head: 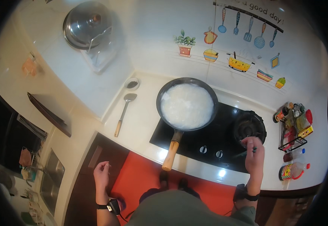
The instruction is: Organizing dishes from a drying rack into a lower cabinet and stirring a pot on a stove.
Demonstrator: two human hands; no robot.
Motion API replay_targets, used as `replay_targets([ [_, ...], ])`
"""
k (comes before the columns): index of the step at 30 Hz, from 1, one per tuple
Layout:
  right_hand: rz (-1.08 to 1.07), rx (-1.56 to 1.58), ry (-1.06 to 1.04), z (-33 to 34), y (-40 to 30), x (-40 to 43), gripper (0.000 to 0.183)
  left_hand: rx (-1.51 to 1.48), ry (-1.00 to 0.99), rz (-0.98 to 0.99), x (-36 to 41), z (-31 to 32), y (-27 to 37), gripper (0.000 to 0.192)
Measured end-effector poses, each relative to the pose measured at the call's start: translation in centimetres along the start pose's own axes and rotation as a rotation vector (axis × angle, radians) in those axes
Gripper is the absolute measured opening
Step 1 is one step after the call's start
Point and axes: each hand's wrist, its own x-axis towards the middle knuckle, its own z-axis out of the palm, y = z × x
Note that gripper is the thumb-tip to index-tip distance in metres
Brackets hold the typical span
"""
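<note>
My left hand (101,171), with curled fingers and nothing visible in it, hangs off the counter's front edge, left of the pan. My right hand (253,152) is over the right front of the black stove, just in front of the bare burner (248,127). It grips a slender, blurred, dark green object (254,149), whose kind I cannot tell. The frying pan (186,106) sits on the left side of the stove, with a whitish, bubbly layer inside and its wooden handle (170,155) pointing towards me. A metal turner (125,108) with a wooden handle lies left of it.
Behind the turner stands a small white bowl (132,84) of dark bits. Right of the stove are a black wire rack (291,143) of bottles and jars and a red-capped bottle (291,171). A lidded metal pot (87,24) stands far left; the sink (52,182) is lower left.
</note>
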Motion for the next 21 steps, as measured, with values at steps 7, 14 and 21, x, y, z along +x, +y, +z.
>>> replay_targets([
  [7,-0.132,0.074,0.246,0.2,2.1,1.4,0.041,-0.023,0.079,-0.081,-4.9,-1.1,-1.7,0.009],
  [14,0.002,0.527,0.255,2.0,0.2,1.1,0.045,-0.006,0.177,-0.018,-7.9,-4.3,-5.8,0.013],
  [21,0.208,0.689,0.21,4.5,-2.4,-0.6,0.033,-0.168,0.18,-0.067,-9.7,-8.4,-9.5,0.013],
])
